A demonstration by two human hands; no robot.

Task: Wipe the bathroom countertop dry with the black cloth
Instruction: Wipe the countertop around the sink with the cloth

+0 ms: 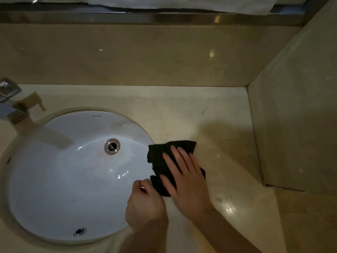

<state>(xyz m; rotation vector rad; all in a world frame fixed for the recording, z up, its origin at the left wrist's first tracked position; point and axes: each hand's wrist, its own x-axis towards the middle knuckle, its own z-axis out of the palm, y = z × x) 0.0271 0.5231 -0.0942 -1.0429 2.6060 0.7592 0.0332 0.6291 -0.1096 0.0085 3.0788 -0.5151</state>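
You stand before the table (209, 110), with the round sink (60, 179) set into its left part. The drain (112, 146) lies in the sink's bowl toward the back, and the overflow hole (80, 231) sits in the bowl's near wall. The faucet (9, 99) stands at the far left, behind the sink. Just right of the sink, the cloth (160, 161) lies on the table, its left edge reaching over the sink's rim. Your right hand (184, 178) rests flat on the cloth. Your left hand (145, 201) is beside it on the left, over the sink's right rim, touching the cloth's near-left corner. The backsplash (127, 55) rises behind the table, with a metal ledge (164, 17) above it. A side wall (295, 115) closes the table's right.
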